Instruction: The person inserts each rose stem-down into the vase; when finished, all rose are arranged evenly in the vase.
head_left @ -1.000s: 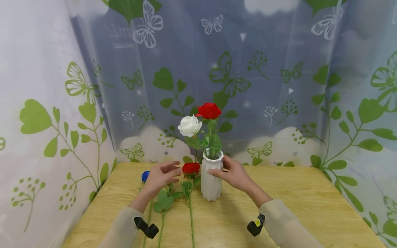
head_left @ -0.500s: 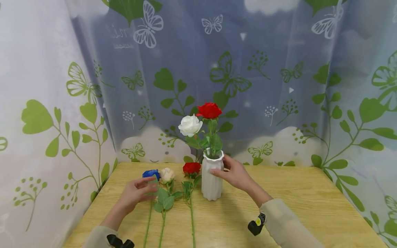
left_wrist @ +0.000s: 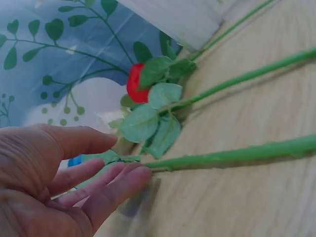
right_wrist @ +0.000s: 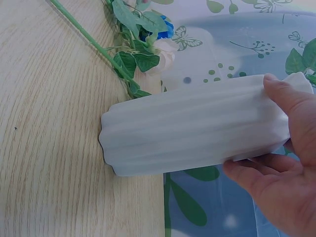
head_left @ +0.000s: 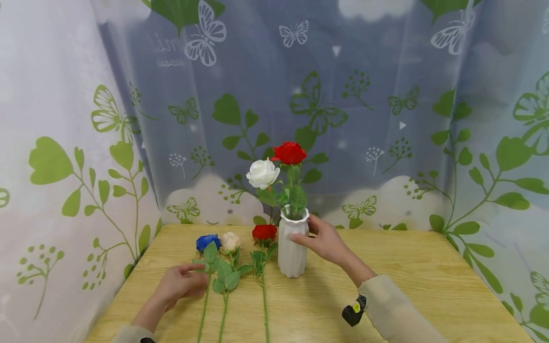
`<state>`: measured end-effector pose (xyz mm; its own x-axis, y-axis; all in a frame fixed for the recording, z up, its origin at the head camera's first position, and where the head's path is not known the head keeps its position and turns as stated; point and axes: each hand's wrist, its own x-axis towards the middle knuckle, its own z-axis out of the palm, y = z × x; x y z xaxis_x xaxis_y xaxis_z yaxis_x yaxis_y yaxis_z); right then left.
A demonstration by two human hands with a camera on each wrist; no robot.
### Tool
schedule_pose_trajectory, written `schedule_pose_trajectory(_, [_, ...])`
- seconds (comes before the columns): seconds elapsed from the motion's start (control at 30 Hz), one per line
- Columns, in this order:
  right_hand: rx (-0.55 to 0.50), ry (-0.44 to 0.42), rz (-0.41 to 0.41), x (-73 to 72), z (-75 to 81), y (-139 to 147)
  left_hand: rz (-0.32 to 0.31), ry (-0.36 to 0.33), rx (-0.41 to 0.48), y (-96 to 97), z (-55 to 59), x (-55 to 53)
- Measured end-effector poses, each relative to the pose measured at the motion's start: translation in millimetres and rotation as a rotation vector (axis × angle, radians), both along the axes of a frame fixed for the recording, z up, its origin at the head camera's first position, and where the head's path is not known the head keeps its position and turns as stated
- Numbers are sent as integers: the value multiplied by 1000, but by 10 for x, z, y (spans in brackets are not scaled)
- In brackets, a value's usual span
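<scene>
Now that the left hand point(head_left: 180, 284) has swung away from the vase point(head_left: 291, 257) toward the near side, I judge that the work has shifted to the blue flower point(head_left: 208, 243). Through the left wrist camera I see its thumb and fingers parted, with a modest gap, right by that flower's stem point(left_wrist: 232, 154); they seem to hold nothing, though I cannot tell whether a fingertip touches it.

Just beyond, the cream flower point(head_left: 230, 241), which the hand was covering a second ago, lies in plain sight beside the blue one, and the lying red flower point(head_left: 264, 232) rests nearer the vase. All three are on the table point(head_left: 386, 267).

The right hand point(head_left: 324, 240) has not moved: it grips the upright vase near the rim, so I take it as steadied. The white flower point(head_left: 262, 174) and the standing red flower point(head_left: 289, 153) are in it. Behind everything hangs a printed curtain point(head_left: 364, 119).
</scene>
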<state>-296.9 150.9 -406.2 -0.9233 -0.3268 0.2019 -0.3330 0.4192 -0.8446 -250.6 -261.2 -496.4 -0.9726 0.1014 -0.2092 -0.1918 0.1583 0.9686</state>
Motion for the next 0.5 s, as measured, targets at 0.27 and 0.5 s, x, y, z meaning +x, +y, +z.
schedule_pose_trajectory(0.27, [6,-5,-4,-7,-14,3,73,-16,-57,118,-48,30])
schedule_pose_trajectory(0.5, [3,-12,-1,-1,9,-4,176,32,-217,256,-99,8])
